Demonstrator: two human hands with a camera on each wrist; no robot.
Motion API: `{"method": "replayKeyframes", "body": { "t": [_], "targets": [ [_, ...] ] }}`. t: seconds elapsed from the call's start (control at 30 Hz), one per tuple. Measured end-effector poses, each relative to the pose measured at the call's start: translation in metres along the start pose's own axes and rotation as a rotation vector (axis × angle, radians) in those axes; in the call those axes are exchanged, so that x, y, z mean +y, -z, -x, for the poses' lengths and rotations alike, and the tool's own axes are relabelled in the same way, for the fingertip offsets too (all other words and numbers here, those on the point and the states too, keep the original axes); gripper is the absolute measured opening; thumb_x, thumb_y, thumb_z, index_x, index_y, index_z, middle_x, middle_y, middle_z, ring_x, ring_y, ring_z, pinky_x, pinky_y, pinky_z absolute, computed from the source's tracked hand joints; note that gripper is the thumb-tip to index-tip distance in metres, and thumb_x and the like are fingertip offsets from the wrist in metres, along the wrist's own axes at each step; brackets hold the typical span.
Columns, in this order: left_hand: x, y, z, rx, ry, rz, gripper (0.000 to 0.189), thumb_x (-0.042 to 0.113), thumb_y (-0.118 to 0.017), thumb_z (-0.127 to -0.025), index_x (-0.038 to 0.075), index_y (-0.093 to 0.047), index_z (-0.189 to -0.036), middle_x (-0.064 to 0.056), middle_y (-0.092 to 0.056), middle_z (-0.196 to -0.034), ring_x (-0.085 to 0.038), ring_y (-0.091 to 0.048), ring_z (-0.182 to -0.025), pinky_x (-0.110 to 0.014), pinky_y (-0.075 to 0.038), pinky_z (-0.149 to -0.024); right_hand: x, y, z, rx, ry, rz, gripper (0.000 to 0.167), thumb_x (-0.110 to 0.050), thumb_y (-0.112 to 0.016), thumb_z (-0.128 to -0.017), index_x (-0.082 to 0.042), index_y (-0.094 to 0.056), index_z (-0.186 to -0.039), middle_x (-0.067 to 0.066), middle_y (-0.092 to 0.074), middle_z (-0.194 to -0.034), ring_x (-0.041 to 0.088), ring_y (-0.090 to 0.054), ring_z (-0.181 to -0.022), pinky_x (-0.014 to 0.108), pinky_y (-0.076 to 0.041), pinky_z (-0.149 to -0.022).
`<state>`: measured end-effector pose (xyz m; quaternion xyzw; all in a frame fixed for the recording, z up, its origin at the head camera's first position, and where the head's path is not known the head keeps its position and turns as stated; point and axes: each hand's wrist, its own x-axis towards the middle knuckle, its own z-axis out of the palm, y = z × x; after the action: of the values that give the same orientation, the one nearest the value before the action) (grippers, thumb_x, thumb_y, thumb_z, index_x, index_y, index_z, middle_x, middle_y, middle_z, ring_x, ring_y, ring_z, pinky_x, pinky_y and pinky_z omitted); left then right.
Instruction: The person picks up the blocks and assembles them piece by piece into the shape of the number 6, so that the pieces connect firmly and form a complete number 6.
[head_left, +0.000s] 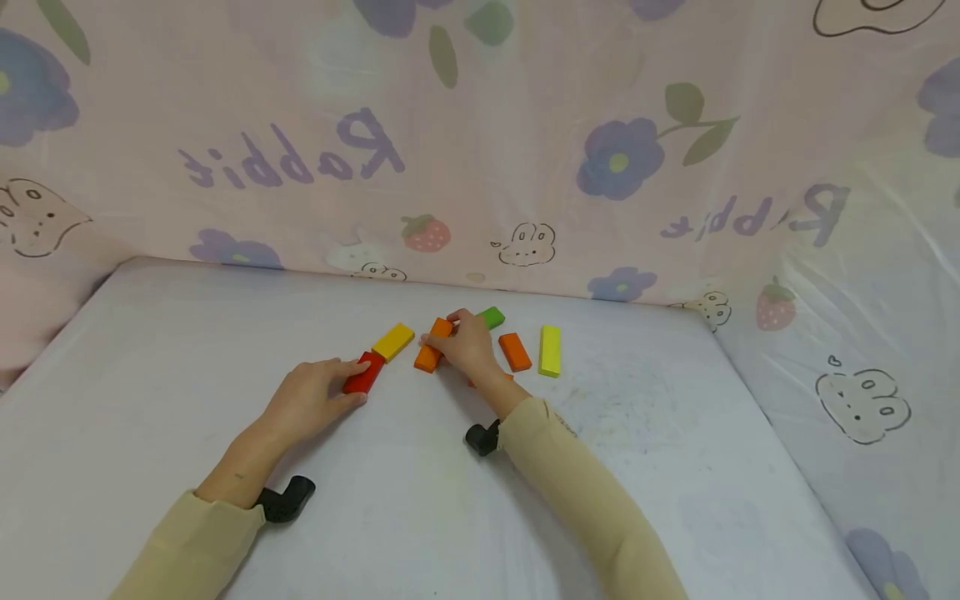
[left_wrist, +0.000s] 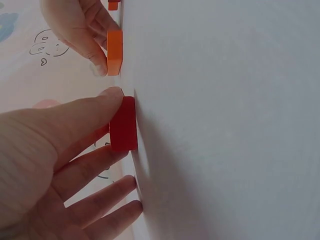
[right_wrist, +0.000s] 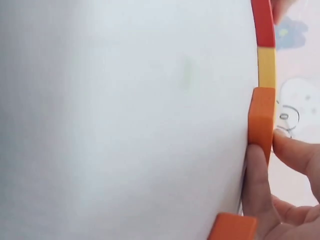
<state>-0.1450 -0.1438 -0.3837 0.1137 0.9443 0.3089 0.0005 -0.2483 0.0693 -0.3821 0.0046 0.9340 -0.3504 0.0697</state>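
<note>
On the white table my left hand (head_left: 306,402) pinches a red block (head_left: 363,372) between thumb and fingers. A yellow-orange block (head_left: 393,342) meets the red one's far end at a slight angle. My right hand (head_left: 468,346) grips an orange block (head_left: 432,345) by its sides, just right of the yellow-orange one. In the left wrist view the red block (left_wrist: 123,124) sits against the left thumb, its other fingers spread beyond. The right wrist view has the right thumb and a finger on either side of the orange block (right_wrist: 261,116).
Right of the right hand lie another orange block (head_left: 515,352) and a bright yellow block (head_left: 550,351). A green block (head_left: 491,317) is partly hidden behind that hand, and one more orange block (head_left: 504,379) shows under the wrist. A printed curtain (head_left: 480,150) rises along the table's far edge.
</note>
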Motion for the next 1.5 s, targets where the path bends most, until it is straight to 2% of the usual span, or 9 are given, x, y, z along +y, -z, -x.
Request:
{"method": "replayKeyframes", "body": {
  "t": [0.2, 0.47, 0.63, 0.73, 0.83, 0.97, 1.17, 1.27, 1.5],
  "targets": [
    [0.001, 0.001, 0.0, 0.003, 0.009, 0.015, 0.046, 0.014, -0.073, -0.084, 0.003, -0.061, -0.127, -0.027, -0.059, -0.126, -0.049, -0.051, -0.119, -0.063, -0.04, -0.098, -0.002, 0.004, -0.012, 0.02, -0.056, -0.055, 0.058, -0.03, -0.076, -0.083, -0.001, -0.053, -0.127, 0.015, -0.059, -0.107, 0.019, -0.062, -0.079, 0.019, -0.054, -0.062],
    [0.002, 0.0, 0.001, -0.007, 0.02, 0.011, 0.047, 0.016, -0.073, -0.083, 0.005, -0.062, -0.128, -0.027, -0.059, -0.127, -0.049, -0.051, -0.119, -0.063, -0.041, -0.098, -0.003, 0.004, -0.026, 0.081, -0.108, -0.087, 0.054, -0.028, -0.075, -0.083, 0.0, -0.053, -0.124, 0.018, -0.048, -0.12, 0.021, -0.057, -0.087, 0.019, -0.054, -0.065],
    [0.002, 0.001, 0.002, 0.004, 0.013, 0.01, 0.047, 0.015, -0.073, -0.083, 0.005, -0.062, -0.127, -0.027, -0.059, -0.126, -0.048, -0.052, -0.119, -0.062, -0.042, -0.097, -0.003, 0.003, -0.033, 0.098, -0.115, -0.133, 0.052, -0.023, -0.074, -0.085, 0.002, -0.053, -0.125, 0.02, -0.048, -0.124, 0.022, -0.064, -0.085, 0.017, -0.054, -0.063],
    [0.003, 0.0, 0.002, 0.004, 0.008, 0.006, 0.047, 0.015, -0.073, -0.083, 0.005, -0.062, -0.127, -0.027, -0.059, -0.126, -0.049, -0.052, -0.119, -0.062, -0.042, -0.097, -0.002, 0.002, -0.035, 0.112, -0.113, -0.16, 0.051, -0.019, -0.073, -0.085, 0.003, -0.053, -0.127, 0.021, -0.048, -0.127, 0.023, -0.064, -0.09, 0.02, -0.056, -0.068],
    [0.003, 0.001, 0.002, 0.004, 0.005, 0.0, 0.047, 0.015, -0.074, -0.083, 0.005, -0.062, -0.127, -0.027, -0.059, -0.125, -0.049, -0.052, -0.118, -0.063, -0.042, -0.097, -0.002, 0.003, -0.033, 0.116, -0.102, -0.148, 0.053, -0.02, -0.074, -0.085, 0.001, -0.054, -0.129, 0.02, -0.049, -0.129, 0.025, -0.059, -0.101, 0.027, -0.056, -0.081],
    [0.003, 0.001, 0.002, 0.009, 0.002, -0.006, 0.047, 0.015, -0.074, -0.083, 0.005, -0.062, -0.127, -0.027, -0.06, -0.125, -0.049, -0.052, -0.118, -0.062, -0.042, -0.096, -0.001, 0.005, -0.028, 0.086, -0.047, -0.089, 0.06, -0.026, -0.075, -0.082, -0.003, -0.053, -0.133, 0.019, -0.052, -0.128, 0.027, -0.05, -0.107, 0.033, -0.049, -0.093],
    [0.002, 0.0, 0.001, 0.009, 0.004, -0.007, 0.047, 0.015, -0.074, -0.083, 0.005, -0.062, -0.127, -0.027, -0.06, -0.125, -0.049, -0.052, -0.118, -0.063, -0.042, -0.096, 0.0, 0.008, -0.019, 0.011, -0.001, -0.074, 0.071, -0.032, -0.078, -0.08, -0.003, -0.05, -0.138, 0.013, -0.057, -0.112, 0.021, -0.048, -0.089, 0.024, -0.041, -0.07],
    [0.003, 0.001, 0.002, 0.007, 0.006, -0.006, 0.047, 0.015, -0.074, -0.083, 0.005, -0.062, -0.127, -0.028, -0.059, -0.125, -0.049, -0.052, -0.118, -0.063, -0.042, -0.096, 0.0, 0.007, -0.015, -0.003, 0.004, -0.065, 0.071, -0.031, -0.078, -0.08, -0.002, -0.049, -0.138, 0.011, -0.057, -0.105, 0.019, -0.049, -0.085, 0.02, -0.038, -0.065],
    [0.004, 0.002, 0.002, 0.0, 0.014, -0.004, 0.047, 0.016, -0.073, -0.083, 0.005, -0.062, -0.128, -0.027, -0.059, -0.126, -0.049, -0.052, -0.118, -0.064, -0.041, -0.097, -0.001, 0.003, -0.01, 0.025, 0.032, -0.022, 0.067, -0.03, -0.077, -0.082, -0.002, -0.051, -0.137, 0.012, -0.06, -0.111, 0.022, -0.053, -0.092, 0.025, -0.047, -0.075]
  ]
}}
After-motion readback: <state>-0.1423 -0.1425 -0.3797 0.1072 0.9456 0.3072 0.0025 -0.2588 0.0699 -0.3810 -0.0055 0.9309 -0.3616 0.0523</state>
